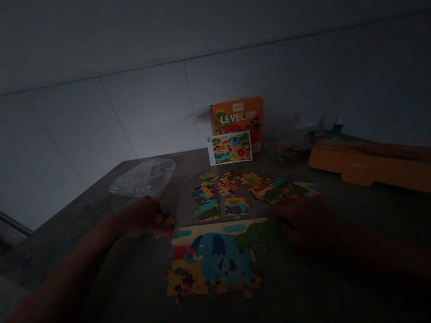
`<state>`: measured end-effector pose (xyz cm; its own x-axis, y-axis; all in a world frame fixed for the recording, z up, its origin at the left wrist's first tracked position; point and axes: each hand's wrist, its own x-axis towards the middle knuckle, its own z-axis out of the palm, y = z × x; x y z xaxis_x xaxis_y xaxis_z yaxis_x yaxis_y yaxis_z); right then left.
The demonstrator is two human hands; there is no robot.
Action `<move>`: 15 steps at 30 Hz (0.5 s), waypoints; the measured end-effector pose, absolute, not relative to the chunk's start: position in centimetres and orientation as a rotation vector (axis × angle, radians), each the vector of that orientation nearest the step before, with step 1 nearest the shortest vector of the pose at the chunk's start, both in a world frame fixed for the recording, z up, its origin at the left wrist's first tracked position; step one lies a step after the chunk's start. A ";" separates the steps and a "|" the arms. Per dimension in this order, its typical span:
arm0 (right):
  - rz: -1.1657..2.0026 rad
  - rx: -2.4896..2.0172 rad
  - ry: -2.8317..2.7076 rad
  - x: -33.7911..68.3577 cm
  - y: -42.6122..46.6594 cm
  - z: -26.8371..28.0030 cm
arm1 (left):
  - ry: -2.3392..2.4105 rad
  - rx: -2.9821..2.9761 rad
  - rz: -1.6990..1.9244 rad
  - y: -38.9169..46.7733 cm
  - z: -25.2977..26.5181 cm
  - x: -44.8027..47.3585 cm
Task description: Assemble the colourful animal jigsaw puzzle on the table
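Note:
A partly joined jigsaw puzzle lies on the table in front of me, showing two blue elephants and a green treetop. My left hand is closed in a pinch on a puzzle piece, just off the puzzle's upper left corner. At the puzzle's right edge, beside the green part, is my right hand with its fingers curled. The dim light hides whatever is under or between those fingers. Loose puzzle pieces are spread beyond the joined part, some overlapping.
A picture card leans upright against an orange puzzle box at the back. Clear plastic wrap lies at the back left. To the right are an orange box lid, a plastic bag and a small blue-capped item.

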<state>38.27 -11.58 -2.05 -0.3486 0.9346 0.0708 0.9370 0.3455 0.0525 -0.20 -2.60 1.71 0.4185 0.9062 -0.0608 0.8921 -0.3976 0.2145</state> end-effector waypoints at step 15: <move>-0.133 -1.764 -2.529 38.3 -11.5 -2.3 | 1.180 2.374 0.782 -4.9 -1.2 5.4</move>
<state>38.27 -11.47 -2.35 -0.3458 0.9335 0.0947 0.9383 0.3436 0.0390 5.42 -4.93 -1.22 0.4937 0.8119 0.3116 0.6035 -0.5779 0.5494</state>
